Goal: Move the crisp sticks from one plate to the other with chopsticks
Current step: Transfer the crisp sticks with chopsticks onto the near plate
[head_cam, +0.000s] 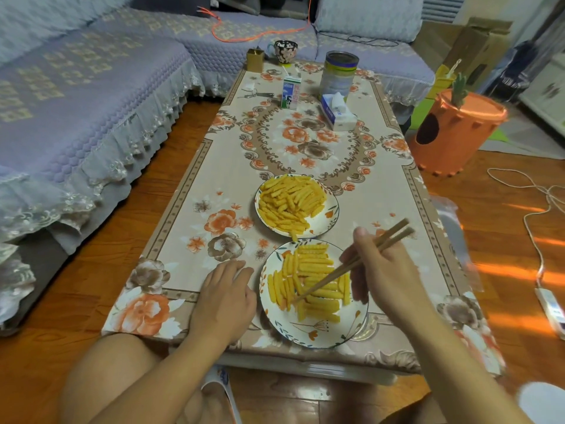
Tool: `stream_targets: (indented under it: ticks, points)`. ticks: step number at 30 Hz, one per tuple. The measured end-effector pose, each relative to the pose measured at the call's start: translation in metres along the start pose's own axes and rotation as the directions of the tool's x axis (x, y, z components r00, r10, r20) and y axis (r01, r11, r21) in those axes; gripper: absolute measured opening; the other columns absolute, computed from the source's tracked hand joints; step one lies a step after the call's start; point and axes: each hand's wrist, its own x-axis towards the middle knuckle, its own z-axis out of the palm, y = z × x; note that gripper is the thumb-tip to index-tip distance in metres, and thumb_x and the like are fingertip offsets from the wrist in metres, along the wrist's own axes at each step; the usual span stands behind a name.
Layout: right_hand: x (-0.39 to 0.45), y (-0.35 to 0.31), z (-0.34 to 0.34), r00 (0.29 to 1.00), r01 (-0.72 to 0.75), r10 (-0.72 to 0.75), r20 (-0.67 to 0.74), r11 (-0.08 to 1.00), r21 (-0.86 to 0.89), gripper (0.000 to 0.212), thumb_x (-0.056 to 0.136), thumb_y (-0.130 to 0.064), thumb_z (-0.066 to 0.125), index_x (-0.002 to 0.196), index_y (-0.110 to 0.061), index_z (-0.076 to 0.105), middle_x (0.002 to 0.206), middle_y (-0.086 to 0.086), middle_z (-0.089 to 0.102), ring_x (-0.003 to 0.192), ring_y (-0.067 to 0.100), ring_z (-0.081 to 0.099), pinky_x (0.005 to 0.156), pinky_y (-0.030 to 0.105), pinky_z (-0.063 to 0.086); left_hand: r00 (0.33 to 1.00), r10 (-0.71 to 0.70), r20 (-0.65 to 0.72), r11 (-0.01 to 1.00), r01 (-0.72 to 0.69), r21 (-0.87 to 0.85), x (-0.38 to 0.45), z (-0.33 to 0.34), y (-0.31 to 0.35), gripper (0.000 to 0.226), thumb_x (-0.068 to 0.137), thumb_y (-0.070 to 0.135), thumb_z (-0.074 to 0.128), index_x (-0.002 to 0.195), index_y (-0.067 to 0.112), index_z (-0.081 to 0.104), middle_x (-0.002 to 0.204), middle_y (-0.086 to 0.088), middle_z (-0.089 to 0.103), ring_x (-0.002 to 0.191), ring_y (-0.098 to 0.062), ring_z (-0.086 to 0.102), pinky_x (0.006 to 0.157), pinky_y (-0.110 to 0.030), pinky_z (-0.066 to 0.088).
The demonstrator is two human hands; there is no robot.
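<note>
Right hand (386, 270) pinches wooden chopsticks (351, 264), tips among ridged yellow crisp sticks (315, 280) on near round plate (308, 332); left hand (224, 296) flat, fingers relaxed, on floral tablecloth (305, 148); far plate (330, 215) heaped.

A low table (379, 185) under a flowered cloth stands on a reddish wooden floor (76, 301). A corner sofa (76, 102) with a quilted lilac cover and lace trim wraps its left and far sides. An orange stool (452, 139) and cardboard boxes (467, 47) stand to the right, where sunlight streaks the floor beside a white cable (538, 209)
</note>
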Motion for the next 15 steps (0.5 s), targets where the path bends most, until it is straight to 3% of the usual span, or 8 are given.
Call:
stream_targets:
  ticks: [4, 10, 15]
  points:
    - [-0.012, 0.006, 0.008, 1.0, 0.012, -0.012, 0.0, 0.997, -0.076, 0.05, 0.108, -0.036, 0.045, 0.075, -0.005, 0.068, 0.045, 0.011, 0.058, 0.036, 0.019, 0.054, 0.044, 0.027, 0.042, 1.0, -0.008, -0.001, 1.0, 0.008, -0.01, -0.001, -0.001, 0.001, 0.05, 0.089, 0.031, 0.034, 0.122, 0.015, 0.068, 0.13, -0.004, 0.061, 0.123, -0.025, 0.054, 0.1, -0.044, 0.051]
    - [-0.002, -0.005, -0.006, 0.984, 0.109, -0.123, -0.132, 0.988, -0.106, 0.045, 0.108, -0.029, 0.048, 0.073, -0.011, 0.069, 0.045, -0.007, 0.058, 0.039, 0.007, 0.052, 0.052, 0.028, 0.04, 1.0, 0.001, 0.0, 1.0, -0.001, -0.012, -0.001, -0.002, 0.001, 0.051, 0.089, 0.031, 0.033, 0.122, 0.015, 0.068, 0.129, -0.004, 0.061, 0.123, -0.026, 0.054, 0.099, -0.045, 0.051]
    - [0.039, -0.007, 0.001, 0.96, 0.163, -0.149, -0.235, 0.986, 0.039, 0.043, 0.109, -0.033, 0.046, 0.082, -0.011, 0.071, 0.05, 0.006, 0.058, 0.043, 0.023, 0.057, 0.046, 0.034, 0.044, 1.0, 0.006, 0.001, 1.0, -0.006, -0.002, -0.001, -0.002, 0.001, 0.049, 0.089, 0.031, 0.034, 0.12, 0.015, 0.069, 0.127, -0.004, 0.062, 0.121, -0.025, 0.056, 0.098, -0.044, 0.053]
